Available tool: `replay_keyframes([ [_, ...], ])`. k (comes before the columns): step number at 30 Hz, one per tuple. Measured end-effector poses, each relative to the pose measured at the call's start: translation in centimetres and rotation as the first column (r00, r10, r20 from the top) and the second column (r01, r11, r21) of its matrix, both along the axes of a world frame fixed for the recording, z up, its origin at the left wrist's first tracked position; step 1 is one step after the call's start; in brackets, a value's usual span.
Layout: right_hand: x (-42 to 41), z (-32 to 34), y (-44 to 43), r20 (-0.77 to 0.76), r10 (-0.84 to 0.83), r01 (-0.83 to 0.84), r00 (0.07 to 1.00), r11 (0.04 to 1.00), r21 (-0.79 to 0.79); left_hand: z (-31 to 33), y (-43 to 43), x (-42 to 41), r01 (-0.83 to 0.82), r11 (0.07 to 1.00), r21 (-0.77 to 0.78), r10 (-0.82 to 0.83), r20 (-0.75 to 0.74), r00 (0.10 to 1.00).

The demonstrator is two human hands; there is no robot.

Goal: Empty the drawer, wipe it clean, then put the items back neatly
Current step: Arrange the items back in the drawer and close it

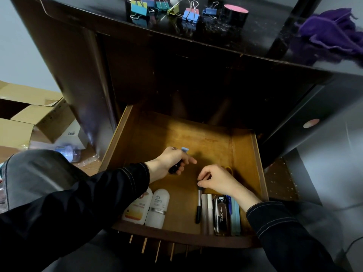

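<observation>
Dim room with a grey wall, cardboard boxes (pixel 29 114) and a clear plastic bottle (pixel 68 153) on the floor at left. Looking down at a dark cabinet (pixel 78 65) and into its wooden drawer (pixel 125 134), pulled out toward the person.

Up on the glossy black worktop (pixel 216 42): several coloured binder clips (pixel 190 14), just beside them a black tape roll (pixel 234 13) with a pink top face. Well apart at the right edge, a crumpled purple cloth (pixel 330 34).

Inside the drawer, along the front wall:
- At left, 2 white bottles (pixel 158 211) lying side by side.
- At right, a black makeup brush (pixel 198 207), 2 pale slim tubes (pixel 207 213), a black case (pixel 222 213) with a cartoon face, and pale blue sticks (pixel 235 214), all laid parallel and close together.

Left hand (pixel 169 163) over the drawer's middle, fingers curled round a short black cylinder (pixel 174 168). Just past the knuckles, a small pale blue piece (pixel 184 149); cannot tell whether held or part of the cylinder.

Right hand (pixel 216 180) lower and to the right, thumb and forefinger pinching the bristle end of the makeup brush, other fingers loosely curled. Partly hidden behind that hand, a yellow loop (pixel 228 169) on the drawer floor.

Both arms in dark sleeves (pixel 98 193) with pale stitching.
</observation>
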State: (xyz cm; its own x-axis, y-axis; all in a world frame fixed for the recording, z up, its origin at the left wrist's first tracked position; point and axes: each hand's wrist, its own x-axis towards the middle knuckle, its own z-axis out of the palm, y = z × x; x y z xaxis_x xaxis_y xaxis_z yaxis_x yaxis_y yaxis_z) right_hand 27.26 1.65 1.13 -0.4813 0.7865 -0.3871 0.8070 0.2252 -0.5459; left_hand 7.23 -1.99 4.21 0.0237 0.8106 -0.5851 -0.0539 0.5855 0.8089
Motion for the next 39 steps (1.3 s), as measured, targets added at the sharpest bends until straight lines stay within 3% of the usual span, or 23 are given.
replay_keyframes([
  [8,-0.2,0.5,-0.5,0.112,0.206,-0.199,0.972,0.978,-0.064,0.3,-0.2,0.3,0.003,1.000,-0.005,-0.003,-0.003,1.000],
  [23,-0.2,0.7,-0.6,0.115,0.202,-0.195,0.973,0.978,-0.069,0.1,0.1,0.8,-0.030,0.998,-0.063,0.034,0.066,0.997],
  [27,0.1,0.5,-0.3,0.027,0.119,-0.116,0.993,0.989,-0.093,-0.2,0.2,0.6,-0.023,0.998,-0.061,0.027,0.073,0.997],
  [32,0.2,1.0,0.6,-0.204,-0.148,0.169,0.968,0.982,0.089,-0.8,0.1,0.5,0.100,0.994,-0.036,-0.097,0.081,0.992],
  [35,-0.1,1.8,0.5,-0.395,-0.203,0.221,0.896,0.975,-0.001,-0.7,-0.1,0.9,0.218,0.975,-0.031,-0.212,0.132,0.968],
  [39,-0.3,2.0,0.4,-0.487,-0.258,0.237,0.835,0.966,-0.106,-0.5,-0.3,1.1,0.300,0.953,0.027,-0.301,0.138,0.944],
])
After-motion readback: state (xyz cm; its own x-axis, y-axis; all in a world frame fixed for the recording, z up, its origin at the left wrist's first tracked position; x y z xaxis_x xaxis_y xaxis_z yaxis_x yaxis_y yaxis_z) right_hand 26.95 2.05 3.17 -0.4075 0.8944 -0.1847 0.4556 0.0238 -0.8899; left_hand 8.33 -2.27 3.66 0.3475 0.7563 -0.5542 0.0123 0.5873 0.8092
